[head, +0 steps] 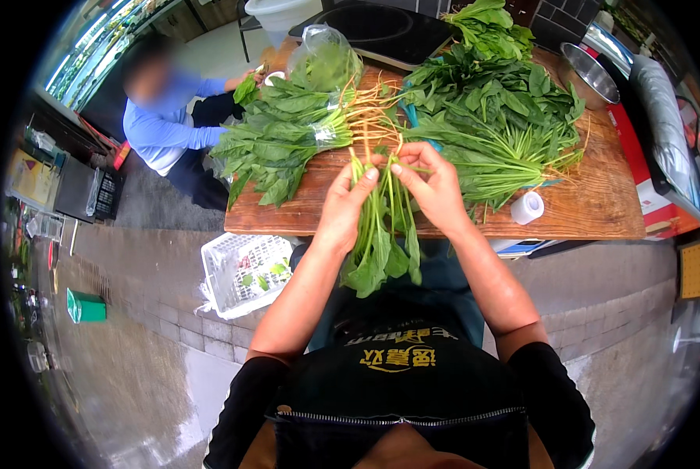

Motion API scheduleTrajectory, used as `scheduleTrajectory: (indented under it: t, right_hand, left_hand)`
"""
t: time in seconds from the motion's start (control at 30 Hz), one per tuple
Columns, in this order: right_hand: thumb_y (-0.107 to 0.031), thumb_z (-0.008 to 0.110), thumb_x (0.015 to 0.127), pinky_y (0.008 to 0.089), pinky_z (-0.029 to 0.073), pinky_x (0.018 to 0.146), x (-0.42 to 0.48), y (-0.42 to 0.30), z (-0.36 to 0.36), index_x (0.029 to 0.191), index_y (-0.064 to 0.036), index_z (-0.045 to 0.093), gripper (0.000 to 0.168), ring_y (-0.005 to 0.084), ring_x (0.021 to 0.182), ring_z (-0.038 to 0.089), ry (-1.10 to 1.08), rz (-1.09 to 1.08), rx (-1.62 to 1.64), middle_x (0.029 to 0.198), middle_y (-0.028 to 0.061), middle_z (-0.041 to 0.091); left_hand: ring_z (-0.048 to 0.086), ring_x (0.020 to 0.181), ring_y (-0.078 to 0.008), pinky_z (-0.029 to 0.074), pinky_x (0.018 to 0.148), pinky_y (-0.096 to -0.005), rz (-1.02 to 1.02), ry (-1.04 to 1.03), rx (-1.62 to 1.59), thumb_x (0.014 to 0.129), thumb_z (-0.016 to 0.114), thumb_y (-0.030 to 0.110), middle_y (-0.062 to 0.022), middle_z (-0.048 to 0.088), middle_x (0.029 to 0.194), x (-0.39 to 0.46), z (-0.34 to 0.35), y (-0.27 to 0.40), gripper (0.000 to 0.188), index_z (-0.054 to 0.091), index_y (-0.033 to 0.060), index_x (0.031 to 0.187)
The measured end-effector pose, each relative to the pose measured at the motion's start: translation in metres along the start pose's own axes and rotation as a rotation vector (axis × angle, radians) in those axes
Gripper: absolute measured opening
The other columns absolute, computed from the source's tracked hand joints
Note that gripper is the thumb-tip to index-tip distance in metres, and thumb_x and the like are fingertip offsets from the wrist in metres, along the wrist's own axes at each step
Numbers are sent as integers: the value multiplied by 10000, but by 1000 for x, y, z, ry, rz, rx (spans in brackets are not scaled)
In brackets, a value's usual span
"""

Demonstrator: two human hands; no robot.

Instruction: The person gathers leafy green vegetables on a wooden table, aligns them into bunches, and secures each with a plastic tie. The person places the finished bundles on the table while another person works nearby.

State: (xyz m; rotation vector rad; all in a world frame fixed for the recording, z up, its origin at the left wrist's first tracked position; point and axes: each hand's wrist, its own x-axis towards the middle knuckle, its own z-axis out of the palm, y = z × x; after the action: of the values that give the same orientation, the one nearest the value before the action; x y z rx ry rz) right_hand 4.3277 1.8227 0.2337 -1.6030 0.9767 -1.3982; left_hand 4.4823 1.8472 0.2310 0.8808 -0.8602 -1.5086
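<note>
Over the front edge of the wooden table [602, 217], my left hand [347, 202] grips several stems of leafy spinach [376, 258], whose leaves hang down towards me. The thumb and fingers of my right hand [432, 184] pinch the stems and a root close beside it. Beyond my left hand lie spinach bunches [279, 129] bound with clear tape, their orange roots pointing right. A large pile of loose spinach [491, 105] spreads beyond my right hand, roots towards the right front. A white roll [527, 208] stands near the table's front edge.
A person in a blue top [174, 126] sits at the left, holding greens. At the back are a bagged bunch of greens [326, 61] and a black induction cooker [379, 29]. A metal bowl [590, 73] sits at the right. Below left stands a white plastic basket [215, 275] with leaf scraps.
</note>
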Motion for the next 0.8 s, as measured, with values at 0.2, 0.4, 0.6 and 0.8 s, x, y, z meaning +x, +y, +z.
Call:
scheduleTrajectory:
  t: [0.2,0.4,0.6,0.8]
  right_hand:
    - [-86,619,880,253,465,769,-21,-10,-23,1061,-6,585,201,100,878,570,-18,21,130,962,36,610]
    - [-65,634,858,246,481,725,-24,-27,-14,1068,-17,583,221,107,814,594,-145,-35,77,872,19,618]
    - [-35,669,797,244,457,597,-10,-19,13,970,-32,603,185,143,683,592,-74,-185,-170,865,58,597]
    - [-2,628,802,279,486,637,-2,-23,6,957,-49,645,164,172,756,597,-114,-299,-226,908,74,583]
  left_hand:
    - [544,794,-84,460,693,-223,-17,48,39,909,591,175,-60,645,983,-50,-34,40,269,578,26,1133]
    - [557,877,-91,458,792,-240,158,-24,349,909,586,136,-67,640,1031,-54,-4,44,265,568,9,1141]
    - [602,829,-95,493,734,-241,-16,28,44,890,626,143,-33,639,943,-17,-3,8,219,584,19,1065]
    - [629,815,-135,533,724,-285,-141,17,-174,907,604,174,-53,637,925,-5,-13,10,198,575,39,1049]
